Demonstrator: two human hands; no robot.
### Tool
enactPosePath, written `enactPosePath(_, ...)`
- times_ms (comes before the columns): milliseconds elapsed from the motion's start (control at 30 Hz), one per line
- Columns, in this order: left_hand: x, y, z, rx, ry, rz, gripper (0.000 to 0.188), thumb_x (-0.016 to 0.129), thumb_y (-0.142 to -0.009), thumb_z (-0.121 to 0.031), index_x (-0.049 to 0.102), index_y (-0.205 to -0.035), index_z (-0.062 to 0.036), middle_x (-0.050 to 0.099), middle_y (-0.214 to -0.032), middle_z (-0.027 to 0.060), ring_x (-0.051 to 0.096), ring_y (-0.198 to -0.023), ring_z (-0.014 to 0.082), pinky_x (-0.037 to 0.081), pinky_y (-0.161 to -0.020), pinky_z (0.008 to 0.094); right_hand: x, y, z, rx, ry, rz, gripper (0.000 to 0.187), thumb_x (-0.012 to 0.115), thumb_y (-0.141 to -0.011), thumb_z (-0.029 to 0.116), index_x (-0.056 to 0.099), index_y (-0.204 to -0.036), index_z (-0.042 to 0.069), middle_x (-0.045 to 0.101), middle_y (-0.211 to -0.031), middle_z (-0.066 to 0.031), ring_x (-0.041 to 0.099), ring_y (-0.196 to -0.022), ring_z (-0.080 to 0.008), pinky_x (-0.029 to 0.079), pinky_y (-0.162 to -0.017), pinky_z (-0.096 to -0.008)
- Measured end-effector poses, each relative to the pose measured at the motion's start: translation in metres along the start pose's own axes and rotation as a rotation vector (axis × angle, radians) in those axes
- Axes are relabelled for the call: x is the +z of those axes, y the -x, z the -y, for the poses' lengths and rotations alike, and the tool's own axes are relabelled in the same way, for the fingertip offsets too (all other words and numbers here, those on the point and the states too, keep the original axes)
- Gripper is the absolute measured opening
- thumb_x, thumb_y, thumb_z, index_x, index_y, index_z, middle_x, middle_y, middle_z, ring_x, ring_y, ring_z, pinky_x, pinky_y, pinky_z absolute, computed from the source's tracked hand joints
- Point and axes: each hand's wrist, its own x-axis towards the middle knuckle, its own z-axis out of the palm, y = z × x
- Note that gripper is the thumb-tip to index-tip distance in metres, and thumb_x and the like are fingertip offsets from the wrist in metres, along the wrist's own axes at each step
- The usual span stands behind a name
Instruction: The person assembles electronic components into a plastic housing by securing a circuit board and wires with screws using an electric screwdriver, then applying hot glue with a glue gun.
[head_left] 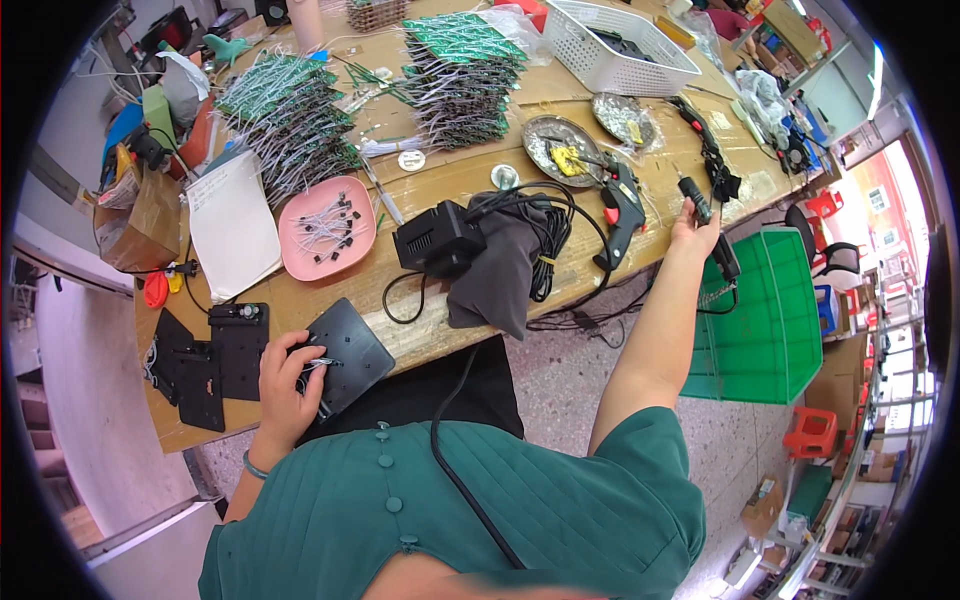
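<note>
While the tabletop is read as a dial centred mid-view, flat black plastic plates [240, 375] lie between eight and nine o'clock at the left end of the brown wooden table [420, 335]. A white paper sheet [235, 230] rests between nine and ten. At eight o'clock is the left hand [283, 392], its fingers curled in and gripping the left side of a black, flat, square-cornered plate [358, 362], which is tilted and overlaps the table's near edge; a small shiny metallic thing shows between thumb and forefinger, too small to identify. Between ten and eleven, a leaning stack of green circuit boards with pale wires [285, 125] stands behind a pink rounded-square plastic dish [293, 252], which holds small black parts on white wires [335, 225]. A black vented box [438, 240] sits at eleven, touching a dark grey cloth [488, 285] near the centre. A second stack of green boards [465, 75] is at twelve. A round metal dish [537, 132] with a yellow lump [568, 160] lies at one, and a black gun-shaped tool with a red trigger [627, 215] at two. Between two and three, the right hand [690, 240] has its fingers closed around a black cylindrical tool [695, 202], its thin metal tip directed toward eleven. At three, just beside the table, stands a green plastic crate [770, 330].
</note>
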Motion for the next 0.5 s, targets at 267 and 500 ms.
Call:
enactPosePath(267,0.003,-0.005,-0.005,-0.013,-0.041,-0.016,0.022,0.067,-0.075,-0.006,0.065,-0.097,-0.0055,0.059,-0.111,0.0144,0.056,-0.101,0.0329,0.044,-0.088,0.0404,0.020,-0.046,-0.014,0.105,0.347,0.163,0.052,0.056,-0.096,0.029,0.037,-0.121,-0.012,0.052,-0.117,-0.0356,0.061,-0.104,-0.0456,0.058,-0.084,-0.0472)
enactPosePath(500,0.002,-0.007,-0.006,-0.024,-0.053,-0.022,0.022,0.067,-0.075,-0.007,0.066,-0.097,-0.0058,0.059,-0.111,0.0142,0.056,-0.099,0.0329,0.044,-0.087,0.0401,0.003,-0.024,0.007,0.210,0.561,0.293,0.052,0.059,-0.094,0.019,0.034,-0.124,-0.017,0.053,-0.123,-0.0320,0.059,-0.111,-0.0410,0.056,-0.091,-0.0435)
